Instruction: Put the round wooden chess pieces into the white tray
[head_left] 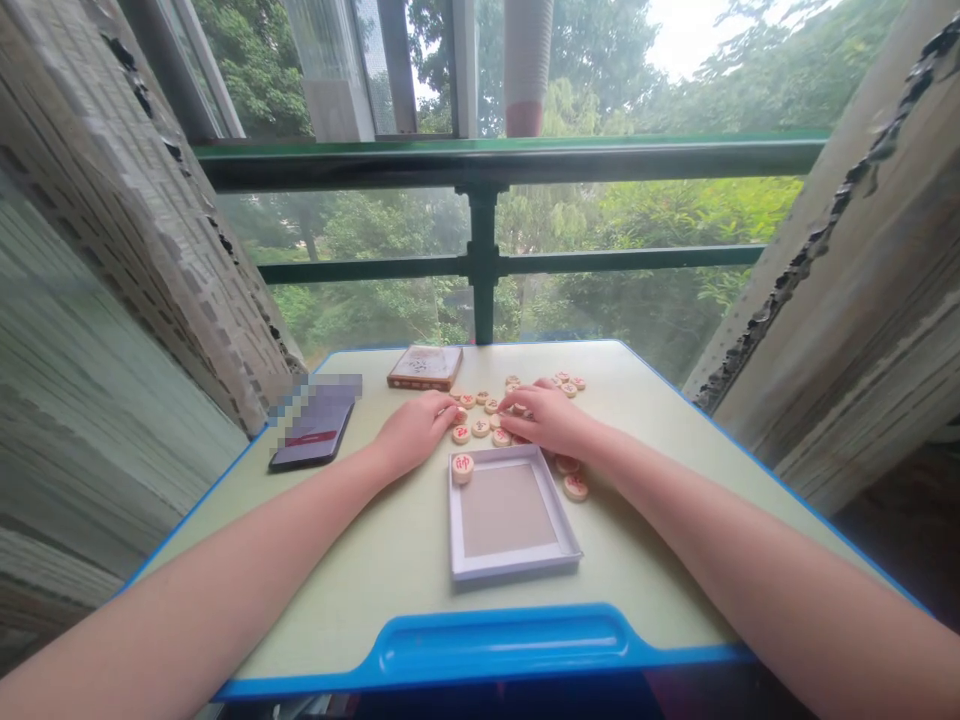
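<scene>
Round wooden xiangqi pieces with red and dark characters lie in a loose cluster beyond an open shallow box (562, 540). My left hand (420, 430) reaches the cluster's left edge, its fingers stretched forward and the tips at a red-marked piece (460, 414). Over the right part of the cluster, my right hand (551, 415) has its fingers apart, covering some pieces; the tips are close to a red-marked piece (501, 437). A dark-marked piece (480, 428) lies between both hands. One red-marked piece (463, 468) sits in the box's far left corner.
A flat closed box (425, 367) rests at the table's far edge. At the left lies a phone (315, 430). More pieces (568, 388) are beyond my right hand, and another piece (576, 487) is right of the shallow box. A green railing (484, 265) stands behind the blue-edged table (360, 560).
</scene>
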